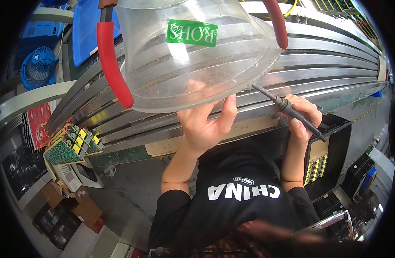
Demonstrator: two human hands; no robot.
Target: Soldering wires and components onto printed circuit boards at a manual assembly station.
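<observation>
My right hand (304,112) is closed round a soldering iron (298,115). The iron's thin tip points up and left, close to the rim of a clear plastic hood (163,77) with a green sticker. Left of the iron, my left hand (208,122) is raised at the hood's lower rim. Its thumb and fingers are bent in toward each other; the fingertips are partly behind the plastic, so what they hold, if anything, is hidden.
Two red-covered bars (113,64) flank the hood. Long metal rails (326,60) run across the bench. Circuit boards (68,146) stand at left, near a blue fan (38,66) and blue tray (83,38). A black box (341,137) with boards is at right.
</observation>
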